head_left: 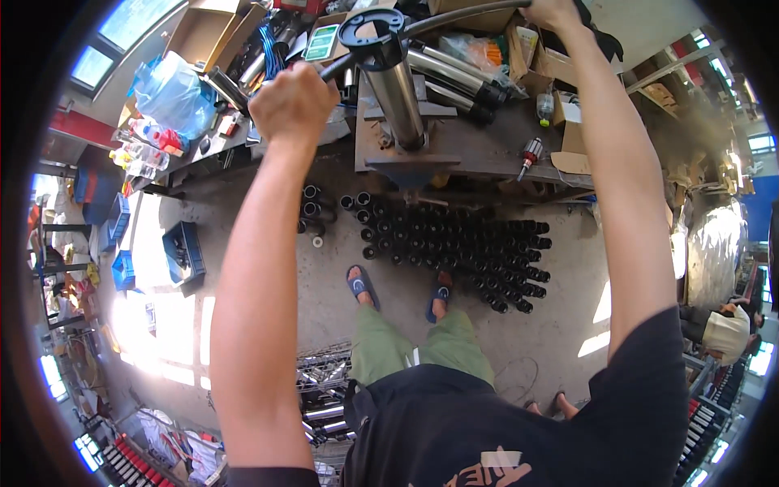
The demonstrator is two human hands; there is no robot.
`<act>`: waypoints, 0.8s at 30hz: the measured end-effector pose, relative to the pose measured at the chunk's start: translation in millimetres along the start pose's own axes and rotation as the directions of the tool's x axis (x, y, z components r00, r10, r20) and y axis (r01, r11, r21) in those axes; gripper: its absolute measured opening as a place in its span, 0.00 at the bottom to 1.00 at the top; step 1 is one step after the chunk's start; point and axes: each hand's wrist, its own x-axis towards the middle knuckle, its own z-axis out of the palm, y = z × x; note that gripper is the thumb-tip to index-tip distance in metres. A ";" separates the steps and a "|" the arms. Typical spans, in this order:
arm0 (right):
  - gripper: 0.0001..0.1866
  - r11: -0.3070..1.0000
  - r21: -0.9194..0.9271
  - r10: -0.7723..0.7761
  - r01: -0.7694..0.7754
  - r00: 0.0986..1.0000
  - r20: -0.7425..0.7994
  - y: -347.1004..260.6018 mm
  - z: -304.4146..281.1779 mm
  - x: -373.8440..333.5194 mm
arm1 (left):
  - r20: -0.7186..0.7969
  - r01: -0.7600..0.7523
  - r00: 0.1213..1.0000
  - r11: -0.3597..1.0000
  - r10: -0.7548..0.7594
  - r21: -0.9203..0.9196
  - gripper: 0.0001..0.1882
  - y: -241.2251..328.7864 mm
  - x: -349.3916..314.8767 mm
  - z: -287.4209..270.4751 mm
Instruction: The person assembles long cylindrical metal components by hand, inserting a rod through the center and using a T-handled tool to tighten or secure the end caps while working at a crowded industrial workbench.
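Note:
A shiny metal cylinder [395,101] stands upright at the bench's front edge, over a vise [412,162]. Around its top sits a black ring-shaped wrench [371,31], with a handle reaching out to each side. My left hand [294,104] is closed in a fist round the short handle on the left. Far out to the right, my right hand [555,11] grips the end of the long curved handle [462,13]; part of that hand is cut off by the upper edge. Both arms are stretched forward.
Several metal tubes [454,73] lie on the cluttered workbench [507,150], near a red-and-silver tool [531,154]. Plastic bags and bottles [139,158] crowd its left end. Many black tubes [438,235] stand on the floor before my feet. Another person [726,333] is at far right.

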 end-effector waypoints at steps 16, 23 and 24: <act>0.15 0.927 0.107 0.353 -0.358 0.933 0.069 -26.8 -125.9 -188.7 | -0.583 -0.529 0.739 0.826 0.336 -0.195 0.15 -48.1 73.6 75.8; 0.16 0.866 0.178 0.471 -0.467 0.882 0.020 -91.8 -170.0 -269.4 | -0.548 -0.627 0.690 0.769 0.473 -0.126 0.07 -61.2 116.2 88.5; 0.16 0.823 0.130 0.541 -0.553 0.833 0.121 -93.5 -173.5 -265.7 | -0.498 -0.597 0.718 0.798 0.486 -0.082 0.08 -60.4 111.3 87.5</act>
